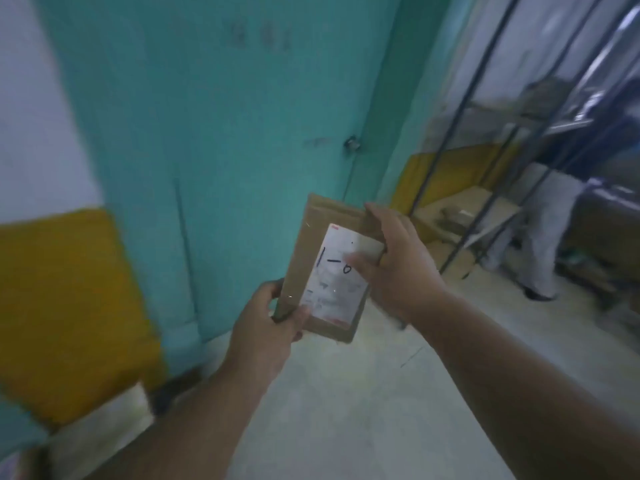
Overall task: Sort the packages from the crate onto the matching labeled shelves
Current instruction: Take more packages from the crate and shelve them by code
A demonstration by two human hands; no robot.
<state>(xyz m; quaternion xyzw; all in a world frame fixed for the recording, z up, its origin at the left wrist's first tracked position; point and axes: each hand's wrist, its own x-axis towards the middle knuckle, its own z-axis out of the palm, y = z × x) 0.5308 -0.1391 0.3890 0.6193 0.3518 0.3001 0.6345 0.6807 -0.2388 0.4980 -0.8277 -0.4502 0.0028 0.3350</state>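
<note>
Cardboard package, flat, label up with a handwritten mark starting "1-", sits between your hands: left hand grips its near-left corner, right hand clasps the far-right edge. Long axis runs away from you. Metal shelving lies to the right, nearer your right hand.

both forearms bare to frame edge, no sleeves, no watch or rings seen. left hand & right hand ungloved, nails short.
</note>
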